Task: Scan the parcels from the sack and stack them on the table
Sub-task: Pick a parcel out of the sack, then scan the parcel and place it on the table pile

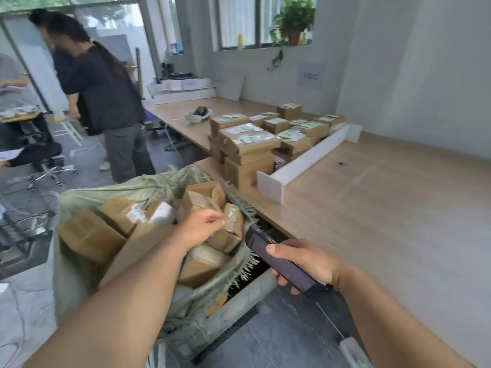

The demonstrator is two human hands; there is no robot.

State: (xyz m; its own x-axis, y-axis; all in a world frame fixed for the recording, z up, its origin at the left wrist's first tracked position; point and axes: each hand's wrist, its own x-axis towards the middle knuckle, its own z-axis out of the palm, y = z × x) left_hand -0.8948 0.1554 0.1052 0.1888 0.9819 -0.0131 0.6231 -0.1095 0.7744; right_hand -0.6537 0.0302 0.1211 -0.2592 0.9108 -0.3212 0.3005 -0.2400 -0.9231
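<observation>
Brown cardboard parcels point(249, 144) already stood stacked on the table point(372, 208) while many more filled the sack point(154, 183), where our left hand point(199, 227) curled its fingers point(215, 217) at a small parcel point(232, 227), grip unclear to us, and our right hand point(308, 264) clasped the scanner point(288, 268).

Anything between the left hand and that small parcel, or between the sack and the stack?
Nothing visible. The left hand is at the parcel, and the way from the sack to the stack looks open.
</observation>
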